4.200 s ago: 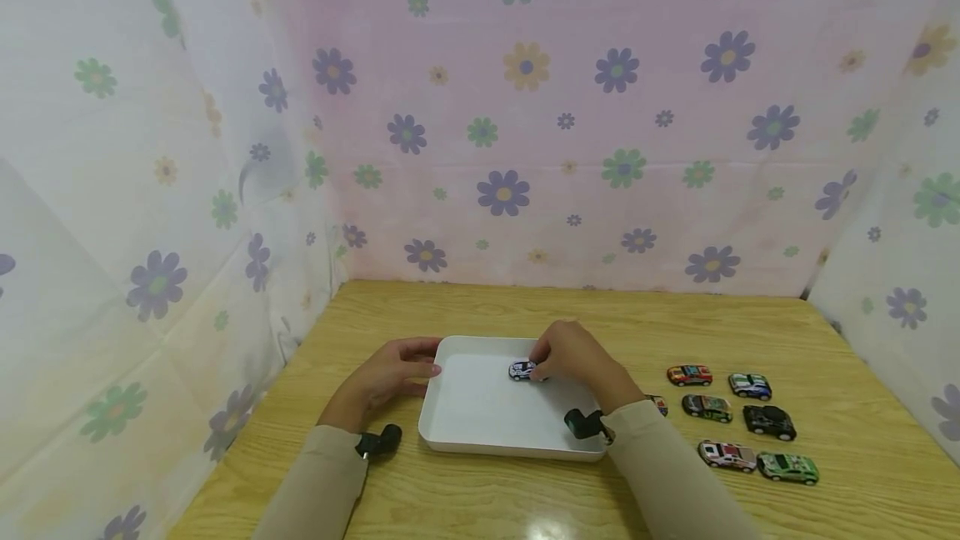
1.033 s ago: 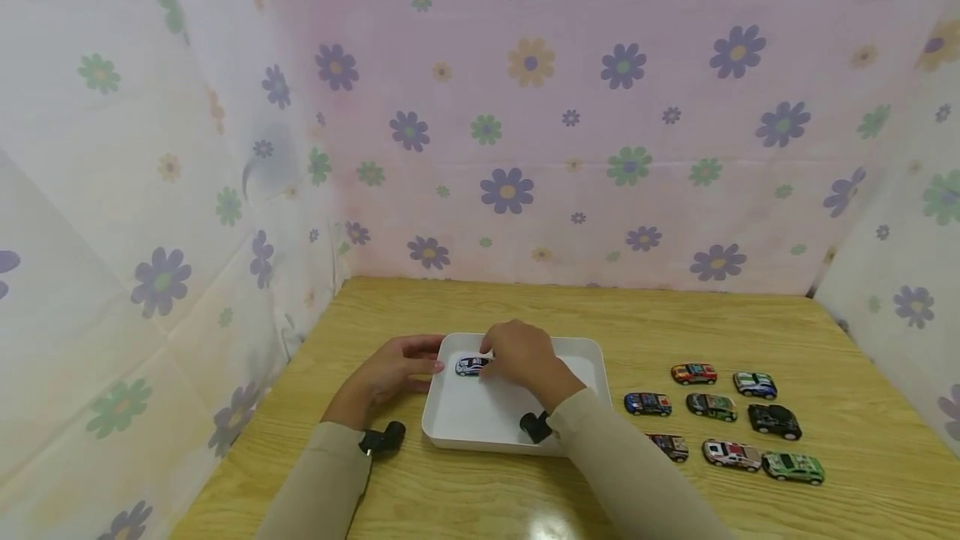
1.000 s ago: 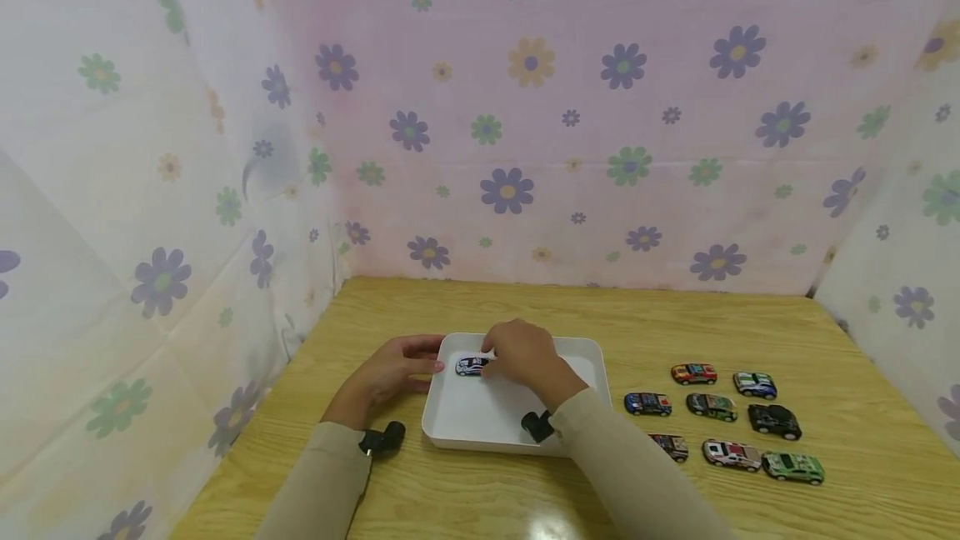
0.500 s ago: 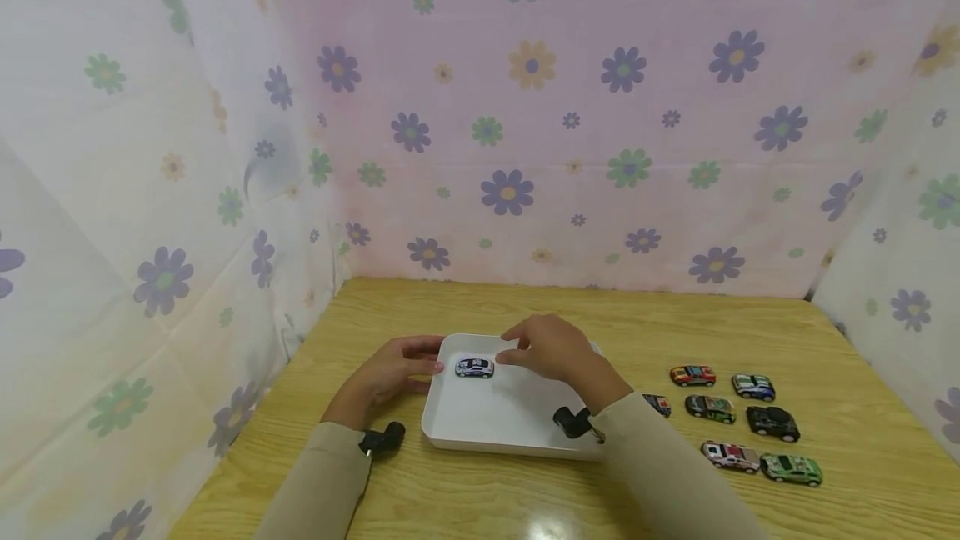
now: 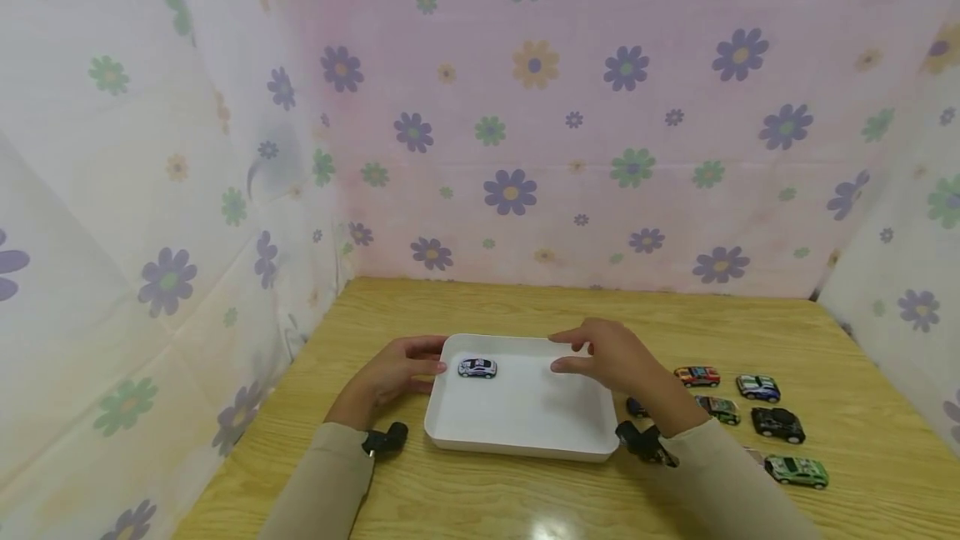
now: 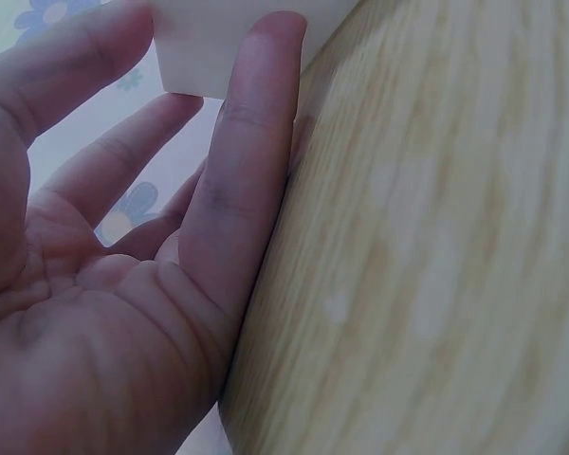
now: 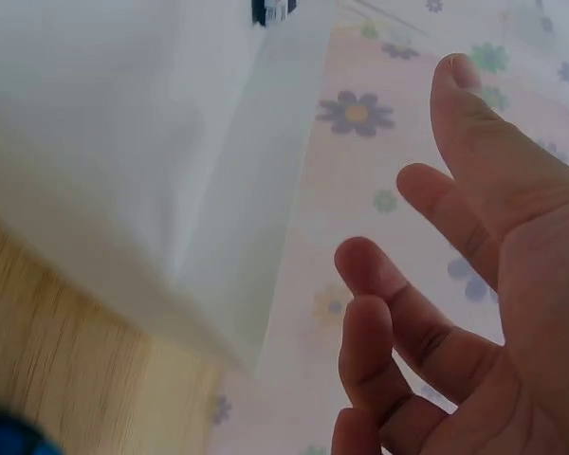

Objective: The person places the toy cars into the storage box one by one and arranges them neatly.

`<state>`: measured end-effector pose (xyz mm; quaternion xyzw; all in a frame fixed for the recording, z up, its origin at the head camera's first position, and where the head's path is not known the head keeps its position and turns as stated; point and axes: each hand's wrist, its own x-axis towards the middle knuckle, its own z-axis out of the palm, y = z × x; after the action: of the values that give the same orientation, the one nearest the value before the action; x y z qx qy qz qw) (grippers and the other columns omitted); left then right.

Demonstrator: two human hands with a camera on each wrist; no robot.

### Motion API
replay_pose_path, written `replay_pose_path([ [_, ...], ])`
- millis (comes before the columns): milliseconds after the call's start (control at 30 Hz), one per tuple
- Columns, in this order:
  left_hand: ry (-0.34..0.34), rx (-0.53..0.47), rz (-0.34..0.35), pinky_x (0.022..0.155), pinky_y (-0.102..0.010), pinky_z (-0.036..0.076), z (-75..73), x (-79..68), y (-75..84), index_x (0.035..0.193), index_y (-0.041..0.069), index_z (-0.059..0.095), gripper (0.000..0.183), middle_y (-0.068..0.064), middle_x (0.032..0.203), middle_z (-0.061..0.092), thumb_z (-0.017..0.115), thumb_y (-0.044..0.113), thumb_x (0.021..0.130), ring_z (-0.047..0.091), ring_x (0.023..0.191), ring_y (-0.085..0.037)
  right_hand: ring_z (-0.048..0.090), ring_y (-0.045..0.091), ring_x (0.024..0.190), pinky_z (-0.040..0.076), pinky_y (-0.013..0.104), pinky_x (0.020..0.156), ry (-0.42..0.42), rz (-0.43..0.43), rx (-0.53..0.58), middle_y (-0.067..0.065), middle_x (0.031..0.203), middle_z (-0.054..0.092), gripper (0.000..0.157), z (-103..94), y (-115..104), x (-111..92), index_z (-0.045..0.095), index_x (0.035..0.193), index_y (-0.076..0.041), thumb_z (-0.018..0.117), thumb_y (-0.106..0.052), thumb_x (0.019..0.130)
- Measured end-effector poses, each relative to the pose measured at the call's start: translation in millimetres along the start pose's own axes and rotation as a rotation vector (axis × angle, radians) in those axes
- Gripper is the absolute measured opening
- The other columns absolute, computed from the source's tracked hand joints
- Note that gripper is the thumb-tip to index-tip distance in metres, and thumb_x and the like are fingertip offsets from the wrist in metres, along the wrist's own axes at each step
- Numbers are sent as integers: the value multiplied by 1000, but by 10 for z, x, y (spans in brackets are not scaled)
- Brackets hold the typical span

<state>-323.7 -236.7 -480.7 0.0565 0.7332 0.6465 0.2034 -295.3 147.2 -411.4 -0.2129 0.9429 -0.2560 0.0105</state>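
Note:
A white toy car with dark patterning (image 5: 477,368) sits in the back left part of a white tray (image 5: 525,419). At the tray's left side, my left hand (image 5: 390,375) touches the outer wall with extended fingers (image 6: 251,123). Over the tray's back right corner is my right hand (image 5: 618,361), thumb and index finger spread apart and nothing between them. The right wrist view shows that hand (image 7: 484,313) beside the tray wall with its fingers loosely bent, the toy car small at the top.
Right of the tray several toy cars stand on the wooden table (image 5: 465,498): a red one (image 5: 697,376), a white-green-blue one (image 5: 758,388), a black one (image 5: 777,424) and a green one (image 5: 797,471). My right forearm partly hides others. Flowered cloth (image 5: 555,215) encloses the table.
My right hand slid the white toy car leftward in the tray, let it go, and has drawn back to the right. The left hand has stayed at the tray's left side.

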Motion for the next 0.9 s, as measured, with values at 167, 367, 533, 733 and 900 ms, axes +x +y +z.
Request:
replay_pose_path([
  [167,7,3,-2,90,-45,63,-7,-1,-4,147,10,57,59,-14,143,61,78,12,92,65,119,-24,62,18,99,56,35,78,18,28,106,2,119,74,53,-132,209,-193,72,133,-29,80,-52,86],
  [367,5,1,-1,89,-45,63,-23,5,-9,147,9,57,60,-14,143,61,79,13,92,66,118,-24,63,21,103,57,40,79,38,20,87,-2,125,72,48,-240,381,-388,76,127,-30,79,-54,85],
  [533,5,-12,-6,90,-46,63,-22,15,-14,148,8,56,60,-15,142,62,79,11,92,66,117,-24,62,20,102,55,38,79,52,7,91,-4,121,71,47,-287,542,-514,76,126,-26,78,-53,87],
  [733,13,-20,-6,90,-46,63,0,11,14,147,8,57,62,-15,141,62,81,11,90,66,117,-24,60,20,102,56,31,69,15,39,193,3,123,73,46,-349,763,-636,76,127,-24,78,-50,89],
  [900,21,-20,-4,89,-47,63,8,9,10,147,6,57,62,-16,137,64,80,7,89,67,115,-24,62,10,86,54,27,67,-69,-43,239,9,117,75,44,-458,916,-723,75,128,-15,79,-39,91],
])
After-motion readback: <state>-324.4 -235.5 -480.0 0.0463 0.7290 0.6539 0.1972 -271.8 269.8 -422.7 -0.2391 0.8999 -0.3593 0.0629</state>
